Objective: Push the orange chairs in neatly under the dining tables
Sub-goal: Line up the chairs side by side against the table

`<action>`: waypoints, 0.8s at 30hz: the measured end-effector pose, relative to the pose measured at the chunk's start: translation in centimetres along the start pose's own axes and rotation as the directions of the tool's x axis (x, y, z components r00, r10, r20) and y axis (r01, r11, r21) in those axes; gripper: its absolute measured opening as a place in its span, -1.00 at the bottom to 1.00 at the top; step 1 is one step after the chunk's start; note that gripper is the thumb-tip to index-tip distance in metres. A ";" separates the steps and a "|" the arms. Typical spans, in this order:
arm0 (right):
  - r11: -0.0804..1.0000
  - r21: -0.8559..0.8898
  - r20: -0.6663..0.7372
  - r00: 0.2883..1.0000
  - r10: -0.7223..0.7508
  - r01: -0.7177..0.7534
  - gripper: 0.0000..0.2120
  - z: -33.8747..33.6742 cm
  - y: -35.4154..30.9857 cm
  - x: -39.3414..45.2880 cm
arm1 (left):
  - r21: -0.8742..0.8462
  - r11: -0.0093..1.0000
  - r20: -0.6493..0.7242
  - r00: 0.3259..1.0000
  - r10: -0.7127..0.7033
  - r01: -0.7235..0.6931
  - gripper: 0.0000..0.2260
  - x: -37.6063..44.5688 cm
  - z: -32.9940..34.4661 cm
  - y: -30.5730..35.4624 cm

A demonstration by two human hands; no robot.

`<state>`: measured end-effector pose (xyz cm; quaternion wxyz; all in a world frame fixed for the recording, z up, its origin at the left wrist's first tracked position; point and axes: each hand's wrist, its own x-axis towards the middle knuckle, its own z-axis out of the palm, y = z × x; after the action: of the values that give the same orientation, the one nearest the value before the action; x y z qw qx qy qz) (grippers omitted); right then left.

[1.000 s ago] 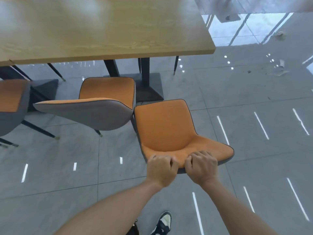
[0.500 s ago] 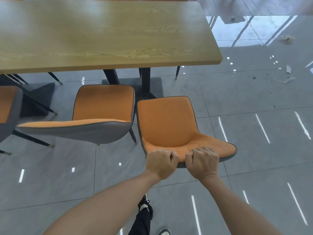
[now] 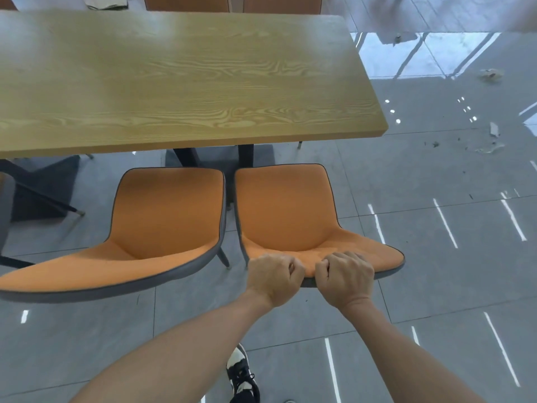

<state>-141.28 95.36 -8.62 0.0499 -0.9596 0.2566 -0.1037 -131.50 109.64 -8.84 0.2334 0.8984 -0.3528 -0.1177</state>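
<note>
Two orange chairs with grey shells stand side by side in front of a long wooden dining table [image 3: 186, 82]. My left hand [image 3: 274, 279] and my right hand [image 3: 347, 279] both grip the top edge of the backrest of the right chair [image 3: 284, 210]. Its seat front lies just short of the table's near edge, close to the black table leg [image 3: 245, 154]. The left chair [image 3: 162, 222] stands beside it, nearly touching, its seat front at about the same line.
A third chair's grey edge [image 3: 5, 205] shows at the far left. More orange chair backs [image 3: 189, 2] stand beyond the table. Litter scraps [image 3: 491, 141] lie on the glossy grey tile floor to the right. My shoe [image 3: 242, 376] is below the chair.
With both hands on its backrest, the right chair has slid forward toward the table and straightened alongside the left chair. I have stepped closer to the table.
</note>
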 end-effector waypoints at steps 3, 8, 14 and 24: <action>1.000 -0.009 0.014 1.000 0.011 -0.011 -0.66 0.3 0.1 0.8 | -0.015 1.000 0.020 1.000 -0.020 0.020 -0.60 0.6 -0.3 0.1; 0.999 -0.023 0.076 0.996 0.043 -0.041 -0.65 0.1 -0.2 1.6 | -0.108 0.992 0.172 0.984 -0.038 0.058 -0.61 1.3 -1.6 0.2; 0.999 0.009 0.270 0.962 0.033 -0.037 -0.64 -1.8 -1.2 0.7 | -0.066 0.996 0.094 0.994 -0.049 0.056 -0.61 -2.5 -4.8 -3.1; 0.997 -0.062 0.228 0.971 0.068 -0.055 -0.61 -1.0 -2.1 0.5 | -0.235 0.949 0.254 0.956 -0.148 0.209 -0.23 -2.8 -0.1 -2.0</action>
<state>-140.10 96.85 -7.20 0.0560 -0.9578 0.2815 0.0169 -132.35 112.92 -9.65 0.2943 0.8685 -0.2758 -0.2881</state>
